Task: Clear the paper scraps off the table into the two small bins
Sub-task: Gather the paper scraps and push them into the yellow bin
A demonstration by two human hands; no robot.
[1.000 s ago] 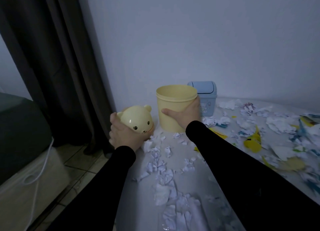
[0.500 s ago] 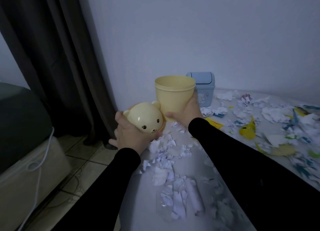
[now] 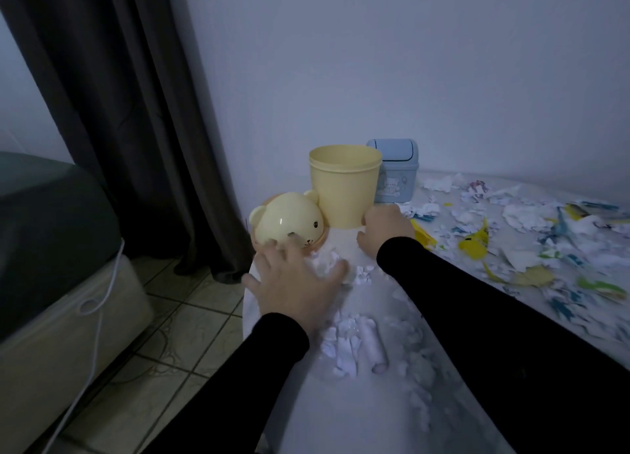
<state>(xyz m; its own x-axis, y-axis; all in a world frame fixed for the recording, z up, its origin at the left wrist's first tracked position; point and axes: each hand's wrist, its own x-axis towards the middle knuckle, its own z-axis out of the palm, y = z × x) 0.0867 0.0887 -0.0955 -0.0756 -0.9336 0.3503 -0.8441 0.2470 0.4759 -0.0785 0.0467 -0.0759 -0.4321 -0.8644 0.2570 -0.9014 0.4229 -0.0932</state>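
Dim room, dark curtain [image 3: 136,112] on the left and a white table [image 3: 341,402] littered with paper scraps [image 3: 351,344], white ones close by and colourful ones off to the right. Yellow bin [image 3: 344,187] stands open near the table's far left corner, blue bin [image 3: 397,172] just behind it, bear-face lid [image 3: 289,223] lying beside it. Left hand [image 3: 293,286] has fingers spread over scraps; right hand [image 3: 385,230] sits loosely curled at the yellow bin's base, holding nothing.
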